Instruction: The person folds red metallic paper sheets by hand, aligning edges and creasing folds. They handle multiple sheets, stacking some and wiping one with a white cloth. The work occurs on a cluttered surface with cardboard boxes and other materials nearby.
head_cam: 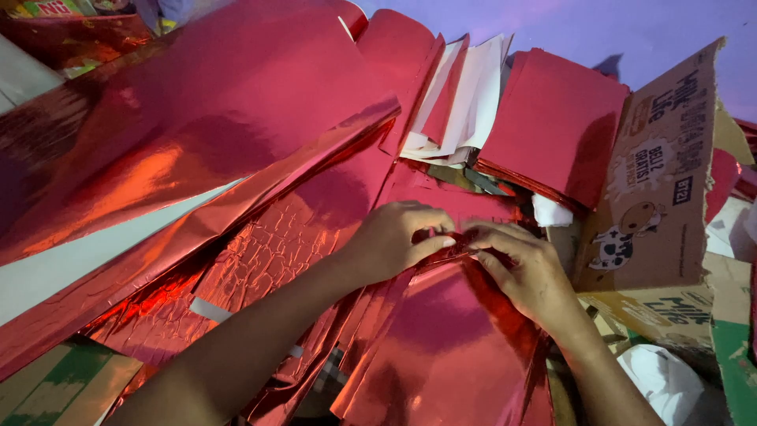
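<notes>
Red foil sheet (453, 331), long axis running away from me, top edge pinched closed between my left hand (394, 237) and right hand (524, 272), one cardboard box (658, 170) just right of it

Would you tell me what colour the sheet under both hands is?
Shiny metallic red foil sheet, seen best in the head view.

Red foil sheets handled by two bare hands

A shiny red foil sheet (449, 339) is pinched at its upper edge by the left hand (390, 241) and the right hand (524, 272), whose fingertips nearly meet. To the left, larger red foil sheets (221, 118) are spread in overlapping layers, one with a crackled surface. A stack of red squares (556, 122) is seen beyond the hands, beside white paper sheets (473, 87). A torn cardboard box (658, 181) with a cartoon cow stands at right.
</notes>
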